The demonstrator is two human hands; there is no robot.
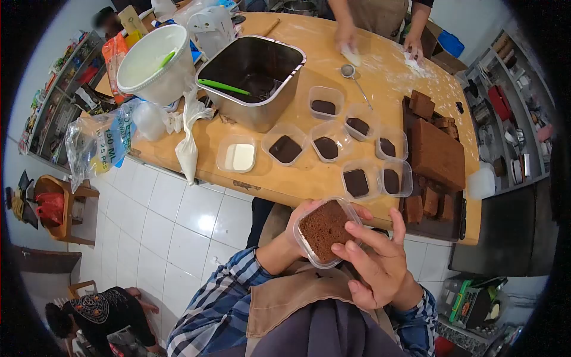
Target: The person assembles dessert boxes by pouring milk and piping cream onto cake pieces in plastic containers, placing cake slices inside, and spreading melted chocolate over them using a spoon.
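My left hand (295, 225) is wrapped round a clear square cup that holds a piece of brown cake (324, 229). The fingers of my right hand (375, 262) are spread, with fingertips on or just over the cake's right side. Several clear cups with dark filling (285, 149) stand on the table beyond. One cup with white filling (240, 156) is at their left. To the right, a dark tray (410, 160) carries a large cake block (438, 154) and smaller cut pieces (429, 201).
A metal tub (256, 110) with a green spatula, a white bucket (151, 77) and a piping bag (187, 143) are at the left. Across the wooden table (315, 35), a person's hands work on its floured surface. Another person bends down at lower left.
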